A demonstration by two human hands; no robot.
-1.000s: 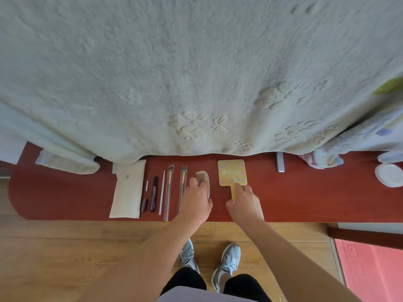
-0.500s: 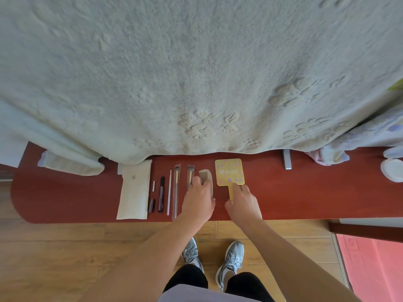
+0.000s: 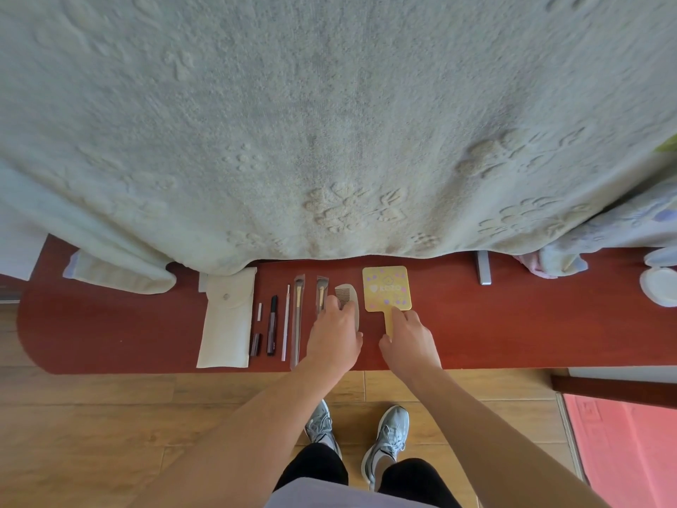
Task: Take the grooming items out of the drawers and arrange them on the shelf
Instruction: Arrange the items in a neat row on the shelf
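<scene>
On the red shelf (image 3: 513, 335) the grooming items lie in a row. From the left come a cream pouch (image 3: 227, 317), two small sticks, a black pen (image 3: 272, 324), a thin white stick (image 3: 285, 324), two wrapped brushes (image 3: 298, 309) and a grey comb (image 3: 346, 297). A yellow hand mirror (image 3: 386, 287) ends the row. My left hand (image 3: 335, 337) covers the comb's near half, with fingers and thumb at its two edges. The mirror's handle is pinched by my right hand (image 3: 408, 341), whose index fingertip touches the mirror's base.
A thick pale blanket (image 3: 329, 122) hangs over the back of the shelf. A white round lid (image 3: 659, 287) sits at the far right, with bunched cloth (image 3: 564, 262) beside it. Below are the wooden floor, my grey shoes and a pink mat (image 3: 630, 452).
Both hands stay on the comb and the mirror. The mirror has shifted slightly left, closer to the comb. The view has pulled back a little.
</scene>
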